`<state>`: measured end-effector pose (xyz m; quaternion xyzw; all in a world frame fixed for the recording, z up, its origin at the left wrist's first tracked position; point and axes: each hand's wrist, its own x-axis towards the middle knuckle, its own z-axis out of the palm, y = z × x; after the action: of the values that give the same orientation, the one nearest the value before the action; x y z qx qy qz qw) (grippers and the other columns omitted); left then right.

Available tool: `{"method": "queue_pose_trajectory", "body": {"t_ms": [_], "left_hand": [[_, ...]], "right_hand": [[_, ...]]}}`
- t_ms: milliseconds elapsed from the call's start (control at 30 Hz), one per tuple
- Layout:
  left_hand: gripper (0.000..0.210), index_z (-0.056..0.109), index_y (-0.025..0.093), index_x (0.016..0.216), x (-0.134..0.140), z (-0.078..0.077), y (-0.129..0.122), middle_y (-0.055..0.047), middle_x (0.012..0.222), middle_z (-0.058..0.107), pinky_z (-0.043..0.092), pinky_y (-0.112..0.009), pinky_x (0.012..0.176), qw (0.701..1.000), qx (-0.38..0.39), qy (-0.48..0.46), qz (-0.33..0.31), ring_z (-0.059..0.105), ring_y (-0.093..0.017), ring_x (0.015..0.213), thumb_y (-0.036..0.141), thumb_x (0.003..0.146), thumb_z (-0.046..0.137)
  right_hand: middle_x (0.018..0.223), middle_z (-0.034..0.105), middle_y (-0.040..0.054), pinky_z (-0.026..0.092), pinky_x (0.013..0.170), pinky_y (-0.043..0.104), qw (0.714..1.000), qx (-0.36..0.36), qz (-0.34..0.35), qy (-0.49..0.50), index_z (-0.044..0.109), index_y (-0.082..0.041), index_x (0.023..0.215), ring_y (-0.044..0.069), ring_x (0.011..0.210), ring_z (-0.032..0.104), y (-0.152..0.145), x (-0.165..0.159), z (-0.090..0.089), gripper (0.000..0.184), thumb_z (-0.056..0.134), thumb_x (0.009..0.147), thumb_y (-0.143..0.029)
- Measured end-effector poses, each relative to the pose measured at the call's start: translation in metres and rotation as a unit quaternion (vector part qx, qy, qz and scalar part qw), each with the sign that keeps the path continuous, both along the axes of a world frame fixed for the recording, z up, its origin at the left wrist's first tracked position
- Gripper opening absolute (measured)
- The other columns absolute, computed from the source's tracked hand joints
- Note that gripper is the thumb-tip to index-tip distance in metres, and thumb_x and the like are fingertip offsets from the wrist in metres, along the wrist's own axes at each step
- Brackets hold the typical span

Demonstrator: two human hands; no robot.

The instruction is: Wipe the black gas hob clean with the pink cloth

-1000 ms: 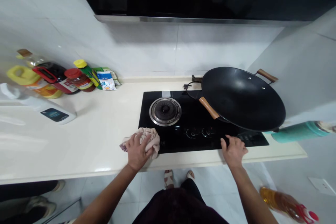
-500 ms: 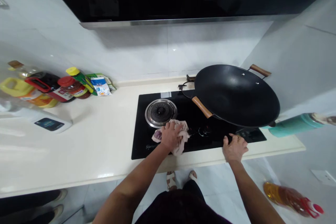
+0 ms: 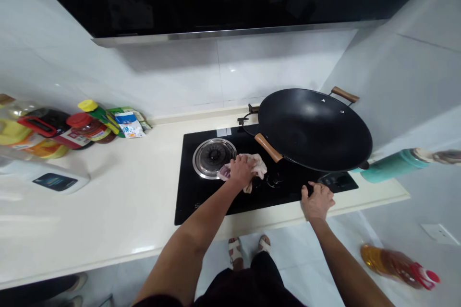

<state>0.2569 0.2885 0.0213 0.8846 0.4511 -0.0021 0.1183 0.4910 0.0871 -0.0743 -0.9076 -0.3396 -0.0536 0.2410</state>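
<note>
My left hand (image 3: 242,171) is closed on a pale pink cloth (image 3: 258,165), pressing it on the black glass cooktop (image 3: 201,196) beside the round left burner (image 3: 214,157). Part of the cloth is hidden under my fingers. My right hand (image 3: 317,200) rests on the front edge of the cooktop, fingers spread, with nothing in it. Behind it, a large black wok (image 3: 313,127) with wooden handles covers the right side of the cooktop. A control knob (image 3: 274,180) shows between the cloth and my right hand.
Several sauce bottles, including a red-capped jar (image 3: 90,127), and a white bottle (image 3: 46,175) stand on the left counter (image 3: 122,192). A teal cylinder (image 3: 392,165) is at the right wall. An oil bottle (image 3: 396,264) stands on the floor. The range hood (image 3: 234,7) hangs overhead.
My left hand has pushed the cloth forward and slightly right over the cooktop, away from its front edge. My right hand stays at the front edge. The camera view has shifted a little.
</note>
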Motion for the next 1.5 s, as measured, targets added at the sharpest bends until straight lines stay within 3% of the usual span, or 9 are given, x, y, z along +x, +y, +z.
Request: {"method": "queue_pose_trajectory", "body": {"t_ms": [267, 367, 533, 733, 833, 1000, 1200, 1333, 1500], "left_hand": [[0.049, 0.071, 0.033, 0.136, -0.096, 0.006, -0.066, -0.011, 0.134, 0.069, 0.047, -0.05, 0.1, 0.999, -0.001, -0.013, 0.033, 0.057, -0.035, 0.122, 0.045, 0.089, 0.075], [0.04, 0.076, 0.033, 0.128, -0.113, 0.009, -0.075, -0.009, 0.123, 0.072, 0.05, -0.045, 0.092, 0.998, -0.005, -0.03, 0.053, 0.062, -0.031, 0.111, 0.035, 0.088, 0.073], [0.049, 0.067, 0.031, 0.144, -0.075, 0.012, -0.063, -0.011, 0.14, 0.064, 0.049, -0.048, 0.104, 0.995, 0.006, -0.078, 0.061, 0.057, -0.031, 0.126, 0.031, 0.096, 0.06], [0.073, 0.065, 0.036, 0.146, -0.016, -0.001, -0.069, -0.013, 0.156, 0.052, 0.044, -0.061, 0.109, 0.997, -0.019, -0.078, -0.003, 0.042, -0.044, 0.141, 0.044, 0.077, 0.085], [0.071, 0.066, 0.033, 0.144, -0.022, -0.006, -0.075, -0.015, 0.151, 0.056, 0.045, -0.06, 0.106, 0.997, -0.024, -0.067, -0.009, 0.047, -0.042, 0.134, 0.045, 0.077, 0.085], [0.053, 0.074, 0.033, 0.127, -0.065, -0.004, -0.09, -0.013, 0.137, 0.066, 0.046, -0.056, 0.101, 0.998, -0.03, -0.048, -0.035, 0.054, -0.039, 0.124, 0.049, 0.078, 0.086], [0.064, 0.074, 0.04, 0.132, -0.116, -0.012, -0.114, -0.012, 0.152, 0.059, 0.042, -0.063, 0.109, 0.998, -0.024, -0.054, 0.003, 0.048, -0.045, 0.138, 0.046, 0.07, 0.091], [0.079, 0.061, 0.045, 0.152, -0.107, -0.014, -0.112, -0.012, 0.17, 0.041, 0.035, -0.073, 0.115, 0.993, 0.007, -0.068, 0.097, 0.033, -0.052, 0.15, 0.049, 0.077, 0.087], [0.067, 0.06, 0.041, 0.152, -0.08, -0.012, -0.096, -0.013, 0.159, 0.052, 0.043, -0.067, 0.108, 0.997, 0.008, -0.062, 0.053, 0.043, -0.045, 0.138, 0.06, 0.089, 0.072]], "right_hand": [[0.129, 0.061, 0.0183, 0.035, 0.1, 0.056, 1.0, 0.017, 0.009, 0.02, 0.07, -0.02, 0.113, 0.039, 0.126, 0.046, 0.0, -0.002, 0.006, 0.039, 0.047, 0.099, -0.047], [0.128, 0.06, 0.0179, 0.035, 0.101, 0.056, 1.0, 0.015, 0.007, 0.022, 0.07, -0.02, 0.114, 0.039, 0.127, 0.046, 0.002, -0.003, 0.007, 0.039, 0.047, 0.098, -0.046], [0.129, 0.06, 0.0176, 0.035, 0.103, 0.056, 1.0, 0.011, 0.009, 0.025, 0.069, -0.02, 0.114, 0.038, 0.127, 0.046, 0.002, -0.002, 0.006, 0.038, 0.046, 0.099, -0.047], [0.131, 0.06, 0.0183, 0.034, 0.104, 0.056, 1.0, 0.011, 0.007, 0.022, 0.07, -0.019, 0.115, 0.038, 0.129, 0.045, 0.001, -0.002, 0.006, 0.043, 0.043, 0.101, -0.05], [0.131, 0.061, 0.0181, 0.034, 0.104, 0.056, 1.0, 0.013, 0.008, 0.025, 0.07, -0.019, 0.115, 0.038, 0.129, 0.046, 0.001, -0.002, 0.006, 0.042, 0.044, 0.1, -0.049], [0.13, 0.061, 0.018, 0.035, 0.103, 0.056, 1.0, 0.017, 0.012, 0.023, 0.07, -0.02, 0.114, 0.039, 0.128, 0.046, -0.001, 0.0, 0.004, 0.04, 0.046, 0.099, -0.048], [0.131, 0.06, 0.0204, 0.036, 0.102, 0.059, 1.0, -0.001, -0.003, 0.002, 0.07, -0.019, 0.114, 0.042, 0.129, 0.045, -0.002, 0.0, -0.003, 0.042, 0.046, 0.099, -0.049], [0.13, 0.06, 0.0213, 0.038, 0.101, 0.061, 1.0, -0.012, -0.007, -0.005, 0.07, -0.019, 0.115, 0.043, 0.129, 0.046, -0.002, 0.001, -0.006, 0.041, 0.047, 0.099, -0.049], [0.131, 0.06, 0.0231, 0.039, 0.101, 0.063, 1.0, -0.021, -0.012, -0.003, 0.071, -0.019, 0.114, 0.046, 0.13, 0.047, -0.006, 0.008, -0.013, 0.046, 0.045, 0.098, -0.053]]}}
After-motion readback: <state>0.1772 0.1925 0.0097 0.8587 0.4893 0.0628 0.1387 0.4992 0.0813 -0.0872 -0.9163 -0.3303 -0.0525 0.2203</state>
